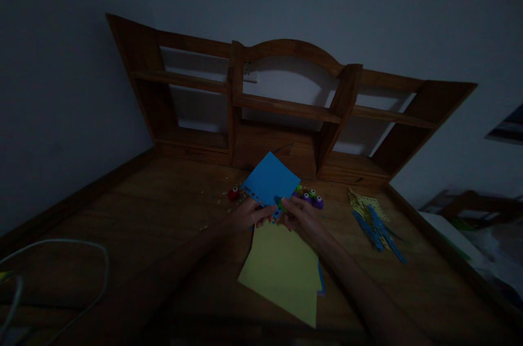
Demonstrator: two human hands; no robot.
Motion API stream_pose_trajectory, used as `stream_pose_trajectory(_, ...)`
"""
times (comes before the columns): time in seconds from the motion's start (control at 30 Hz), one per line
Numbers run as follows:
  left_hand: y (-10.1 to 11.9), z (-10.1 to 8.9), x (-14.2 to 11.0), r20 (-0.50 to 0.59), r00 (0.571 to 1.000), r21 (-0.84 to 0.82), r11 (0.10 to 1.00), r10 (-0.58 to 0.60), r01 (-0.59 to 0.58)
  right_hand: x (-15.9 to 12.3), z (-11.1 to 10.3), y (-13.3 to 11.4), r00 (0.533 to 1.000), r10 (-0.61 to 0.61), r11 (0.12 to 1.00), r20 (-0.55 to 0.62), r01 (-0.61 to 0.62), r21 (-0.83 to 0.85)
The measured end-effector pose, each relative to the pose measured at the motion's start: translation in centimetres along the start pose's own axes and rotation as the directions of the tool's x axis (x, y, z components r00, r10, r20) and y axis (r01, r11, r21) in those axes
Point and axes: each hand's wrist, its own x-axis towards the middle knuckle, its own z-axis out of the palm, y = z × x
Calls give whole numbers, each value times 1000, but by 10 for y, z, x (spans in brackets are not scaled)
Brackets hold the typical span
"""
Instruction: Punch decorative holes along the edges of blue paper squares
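My left hand (247, 216) is closed on the lower edge of a blue sheet of paper (271, 176), with the thumb on top. Small cut-out holes run along the sheet's lower left edge. In my right hand (304, 216) is a small green craft punch (281, 205), pressed between thumb and fingers at the sheet's bottom edge. Below both hands lie yellow sheets of paper (281, 267), with a blue edge showing under them. A red craft punch (233, 193) stands left of the blue sheet. Several purple and green punches (318, 202) stand to its right.
Punched paper strips (373, 220), blue and yellow, lie in a pile at the right of the wooden desk (163, 226). Tiny paper bits are scattered left of my hands. A wooden shelf unit (286, 109) rises at the back. A white cable (105, 259) loops at the left.
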Motion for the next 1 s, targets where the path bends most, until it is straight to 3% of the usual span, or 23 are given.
stream_pose_trajectory(0.5, -3, -3, 1, 28, 1000, 22, 1000, 5, -5, -3, 6, -4, 999, -23, 999, -38, 23, -23)
stream_pose_trajectory(0.7, -3, -2, 1, 52, 999, 11, 1000, 14, -15, -9, 18, -17, 993, -14, 994, -120, 26, 104)
stream_pose_trajectory(0.8, 0, -1, -1, 43, 999, 9, 1000, 13, -13, -12, 22, -24, 994, 4, 988, -106, 13, 157)
stream_pose_trajectory(1.0, -2, 0, -1, -7, 1000, -25, 1000, -13, 12, -11, 22, -21, 992, -26, 990, -122, 43, 134)
